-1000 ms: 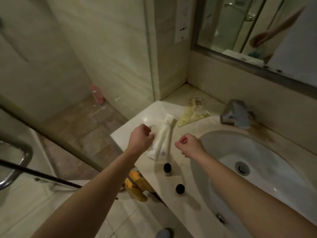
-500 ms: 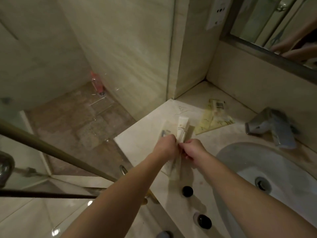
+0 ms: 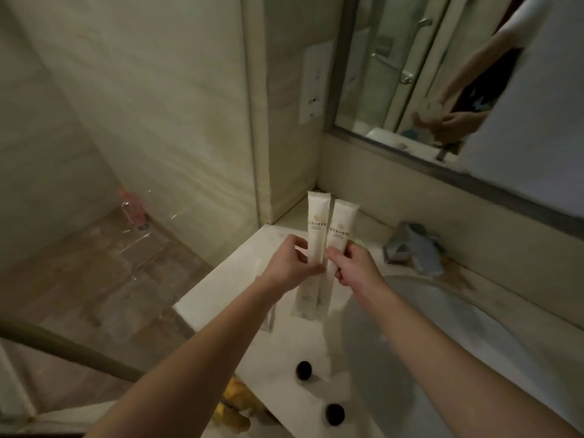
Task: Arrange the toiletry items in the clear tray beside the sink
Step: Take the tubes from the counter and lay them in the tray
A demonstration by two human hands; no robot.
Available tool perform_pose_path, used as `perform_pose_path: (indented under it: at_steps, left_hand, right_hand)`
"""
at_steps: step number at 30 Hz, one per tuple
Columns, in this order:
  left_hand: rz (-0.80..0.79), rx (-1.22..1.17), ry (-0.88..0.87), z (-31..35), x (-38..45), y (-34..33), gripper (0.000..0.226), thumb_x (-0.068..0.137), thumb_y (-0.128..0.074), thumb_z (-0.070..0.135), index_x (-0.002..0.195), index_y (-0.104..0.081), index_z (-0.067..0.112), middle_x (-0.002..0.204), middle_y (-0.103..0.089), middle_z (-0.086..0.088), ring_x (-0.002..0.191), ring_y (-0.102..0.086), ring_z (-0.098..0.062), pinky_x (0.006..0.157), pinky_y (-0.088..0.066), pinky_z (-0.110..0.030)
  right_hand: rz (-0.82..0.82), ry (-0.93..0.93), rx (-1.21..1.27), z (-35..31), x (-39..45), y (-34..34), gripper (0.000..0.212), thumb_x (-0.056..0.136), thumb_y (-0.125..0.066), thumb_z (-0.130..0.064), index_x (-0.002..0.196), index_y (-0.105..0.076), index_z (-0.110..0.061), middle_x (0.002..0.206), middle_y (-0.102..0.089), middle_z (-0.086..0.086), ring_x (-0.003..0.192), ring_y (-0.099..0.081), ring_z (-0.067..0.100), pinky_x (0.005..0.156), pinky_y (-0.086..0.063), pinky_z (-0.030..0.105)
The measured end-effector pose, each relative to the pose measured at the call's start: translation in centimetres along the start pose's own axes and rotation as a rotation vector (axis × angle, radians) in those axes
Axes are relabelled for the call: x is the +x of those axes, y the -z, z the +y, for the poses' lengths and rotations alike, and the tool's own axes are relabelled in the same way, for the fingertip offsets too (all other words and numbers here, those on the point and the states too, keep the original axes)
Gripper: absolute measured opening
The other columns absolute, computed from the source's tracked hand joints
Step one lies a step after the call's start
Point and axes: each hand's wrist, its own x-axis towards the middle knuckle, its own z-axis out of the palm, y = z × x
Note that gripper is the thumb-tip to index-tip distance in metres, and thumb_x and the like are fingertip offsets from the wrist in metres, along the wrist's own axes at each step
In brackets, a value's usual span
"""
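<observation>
Left hand: your left hand point(image 3: 292, 263) is closed around the left tube point(image 3: 313, 248), fingers wrapped about its middle.
Right hand: your right hand point(image 3: 354, 267) grips the right tube point(image 3: 338, 235) the same way, thumb and fingers pinching mid-length.
Tubes: both white tubes are held up off the counter point(image 3: 221, 289), side by side and touching or nearly so, printed faces toward you.
Long axis: each tube runs away from you, crimped ends up toward the wall corner, lower ends hanging below your fists (the right one leans slightly right).
The relation that matters: the tubes are already in your fingers, so what counts is where the tray lies from them, and that is hard to read. A faint clear edge point(image 3: 268, 320) shows on the counter just below your left wrist, possibly the tray's wall, but I cannot tell for sure.
Nearer hand: if that is the tray, your left hand is the closer one, and the tubes would go down lengthwise toward you and left.
Tray contents: cannot tell; nothing clearly inside it.
Also waiting: two dark-capped small bottles point(image 3: 304, 370) stand on the counter nearer you, beside the sink point(image 3: 474, 327), well apart from the tubes.
Sink: basin looks empty, faucet point(image 3: 410, 248) behind it.
</observation>
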Motion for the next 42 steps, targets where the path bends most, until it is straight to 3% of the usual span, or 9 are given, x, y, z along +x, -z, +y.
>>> perform_pose_path:
  at_steps: [4,6,14,19,22,25,28,34,42]
  left_hand:
    - [-0.187,0.041,-0.127,4.3,-1.3,-2.6,0.032,0.081,-0.072,0.015,0.111,-0.066,0.007,0.101,-0.072,-0.008,0.094,-0.068,-0.022,0.089,-0.056,-0.039]
    - [-0.278,0.057,-0.16,6.3,-2.1,-4.6,0.025,0.086,-0.066,0.012,0.11,-0.066,0.006,0.103,-0.071,-0.012,0.097,-0.068,-0.027,0.091,-0.055,-0.042]
    - [-0.671,0.282,-0.378,12.8,-6.8,-17.5,0.031,0.091,-0.057,0.006,0.122,-0.057,0.008,0.092,-0.064,-0.006,0.082,-0.059,-0.017,0.075,-0.051,-0.031]
    - [-0.937,0.505,-0.478,14.2,-11.2,-26.6,0.007,0.088,-0.064,0.018,0.091,-0.061,0.023,0.08,-0.062,0.002,0.071,-0.058,-0.014,0.063,-0.046,-0.028]
    - [-1.053,0.612,-0.546,14.0,-14.4,-31.7,0.016,0.087,-0.065,0.019,0.076,-0.056,0.027,0.07,-0.056,0.007,0.062,-0.053,-0.01,0.055,-0.041,-0.024]
    - [-1.162,0.717,-0.587,13.0,-17.2,-36.3,0.01,0.088,-0.063,0.019,0.097,-0.061,0.02,0.09,-0.06,0.004,0.076,-0.056,-0.011,0.065,-0.043,-0.02]
    - [-1.248,0.851,-0.569,11.5,-18.7,-40.1,0.037,0.087,-0.065,0.024,0.121,-0.058,0.013,0.113,-0.061,-0.003,0.099,-0.058,-0.02,0.082,-0.044,-0.028]
    - [-1.274,1.077,-0.503,8.0,-20.3,-45.0,0.066,0.087,-0.065,0.031,0.144,-0.037,0.015,0.147,-0.039,-0.004,0.132,-0.042,-0.025,0.107,-0.034,-0.033]
    - [-1.274,1.231,-0.494,4.0,-22.3,-47.2,0.053,0.086,-0.065,0.028,0.134,-0.049,0.013,0.139,-0.049,-0.008,0.125,-0.048,-0.027,0.103,-0.038,-0.035]
  right_hand:
    - [0.12,0.076,0.055,-1.1,-2.8,5.2,0.017,0.091,-0.055,-0.012,0.105,-0.064,-0.008,0.088,-0.068,0.004,0.072,-0.063,0.015,0.06,-0.048,0.026]
    - [0.194,0.103,0.065,-1.3,-4.6,8.2,0.015,0.091,-0.055,-0.011,0.104,-0.062,-0.008,0.088,-0.068,0.006,0.066,-0.064,0.009,0.052,-0.046,0.018]
    - [0.487,0.055,0.319,2.0,-14.6,21.7,0.01,0.091,-0.053,-0.006,0.098,-0.06,-0.006,0.079,-0.066,0.011,0.052,-0.055,0.017,0.045,-0.04,0.024]
    - [0.697,-0.046,0.559,6.8,-23.5,29.0,0.008,0.091,-0.054,-0.007,0.092,-0.06,-0.011,0.078,-0.064,0.01,0.055,-0.055,0.018,0.041,-0.044,0.019]
    - [0.799,-0.133,0.655,10.9,-29.1,31.9,0.01,0.091,-0.058,-0.013,0.099,-0.062,-0.008,0.08,-0.066,0.009,0.057,-0.06,0.018,0.044,-0.044,0.022]
    - [0.997,-0.205,0.7,15.3,-34.0,34.3,0.009,0.087,-0.065,-0.018,0.093,-0.061,-0.013,0.072,-0.059,0.004,0.051,-0.052,0.013,0.041,-0.035,0.023]
    - [1.154,-0.272,0.664,19.4,-37.9,36.2,0.02,0.084,-0.065,-0.011,0.103,-0.058,-0.009,0.07,-0.056,0.007,0.048,-0.047,0.013,0.04,-0.032,0.024]
    - [1.131,-0.512,0.419,26.0,-41.1,37.3,0.012,0.082,-0.057,0.004,0.092,-0.058,-0.003,0.065,-0.059,0.015,0.053,-0.052,0.023,0.053,-0.041,0.032]
    - [0.897,-0.783,-0.161,29.8,-40.3,38.8,0.015,0.078,-0.059,-0.003,0.093,-0.061,-0.006,0.092,-0.068,0.015,0.084,-0.068,0.032,0.075,-0.059,0.041]
